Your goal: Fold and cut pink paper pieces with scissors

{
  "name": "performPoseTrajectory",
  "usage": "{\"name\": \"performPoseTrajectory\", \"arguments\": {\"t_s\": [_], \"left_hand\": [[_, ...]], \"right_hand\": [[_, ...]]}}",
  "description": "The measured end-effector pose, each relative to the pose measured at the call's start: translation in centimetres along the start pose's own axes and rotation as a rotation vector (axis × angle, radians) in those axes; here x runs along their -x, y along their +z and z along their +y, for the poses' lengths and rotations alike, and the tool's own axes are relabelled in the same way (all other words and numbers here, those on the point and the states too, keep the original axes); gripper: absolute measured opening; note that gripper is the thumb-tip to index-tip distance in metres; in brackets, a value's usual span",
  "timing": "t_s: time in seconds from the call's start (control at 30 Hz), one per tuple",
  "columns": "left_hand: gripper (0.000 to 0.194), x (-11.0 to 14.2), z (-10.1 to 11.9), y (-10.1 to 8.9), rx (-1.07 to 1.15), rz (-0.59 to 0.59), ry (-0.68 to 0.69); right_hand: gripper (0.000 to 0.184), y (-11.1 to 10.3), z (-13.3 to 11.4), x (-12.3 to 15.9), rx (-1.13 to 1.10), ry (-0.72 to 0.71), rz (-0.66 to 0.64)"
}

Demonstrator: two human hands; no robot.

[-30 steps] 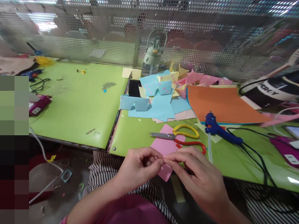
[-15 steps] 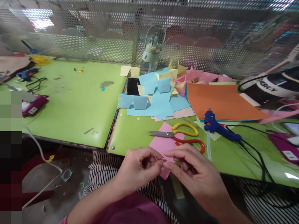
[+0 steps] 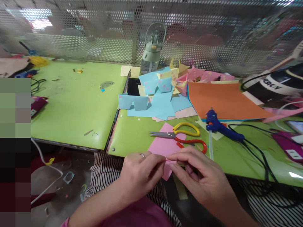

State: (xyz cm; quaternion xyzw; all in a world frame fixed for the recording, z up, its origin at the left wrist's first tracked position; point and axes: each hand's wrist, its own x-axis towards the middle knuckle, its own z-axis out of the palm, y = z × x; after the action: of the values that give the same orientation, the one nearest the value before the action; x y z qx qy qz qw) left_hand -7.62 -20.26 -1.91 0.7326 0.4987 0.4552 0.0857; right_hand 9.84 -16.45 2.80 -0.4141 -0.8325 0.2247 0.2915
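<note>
My left hand (image 3: 140, 173) and my right hand (image 3: 199, 179) meet fingertip to fingertip just below the front edge of the green table (image 3: 132, 135). Both hands are pinched closed on something tiny and pinkish between them that I cannot make out. Right behind the fingertips a pink paper sheet (image 3: 163, 148) lies over the table edge. A ring shows on a finger of the left hand. Scissors (image 3: 182, 137) with yellow and red handles rest on the pink sheet, blades pointing left.
A blue glue gun (image 3: 220, 127) with a black cable lies right of the scissors. Behind are an orange sheet (image 3: 224, 101), blue folded papers (image 3: 153, 101) with pink dots, and a green water bottle (image 3: 150, 55) against a perforated metal screen. Magenta devices sit at both sides.
The left hand has rolled so its back and ring now show. The fingertips stay pinched together. The view has shifted slightly.
</note>
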Motion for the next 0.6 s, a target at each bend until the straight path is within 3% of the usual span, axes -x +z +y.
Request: {"name": "performPoseTrajectory", "arguments": {"t_s": [0.17,0.27,0.37,0.47,0.6], "left_hand": [[0.014,-0.1,0.3,-0.4,-0.11,-0.074,0.022],[0.013,-0.2,0.4,-0.4,-0.045,-0.117,-0.012],[0.014,-0.2,0.5,-0.2,0.271,-0.145,-0.205],[0.019,-0.3,0.4,0.2,0.664,-0.209,-0.459],[0.021,-0.5,0.3,0.6,0.837,-0.2,-0.617]], "right_hand": [[0.006,-0.2,0.1,0.0,0.042,-0.043,0.014],[0.01,-0.2,0.2,-0.1,0.011,0.026,-0.018],[0.014,-0.1,0.2,-0.2,-0.18,0.219,-0.071],[0.02,0.3,-0.1,-0.1,-0.507,0.451,-0.074],[0.026,1.0,-0.5,0.0,-0.723,0.586,-0.054]]}}
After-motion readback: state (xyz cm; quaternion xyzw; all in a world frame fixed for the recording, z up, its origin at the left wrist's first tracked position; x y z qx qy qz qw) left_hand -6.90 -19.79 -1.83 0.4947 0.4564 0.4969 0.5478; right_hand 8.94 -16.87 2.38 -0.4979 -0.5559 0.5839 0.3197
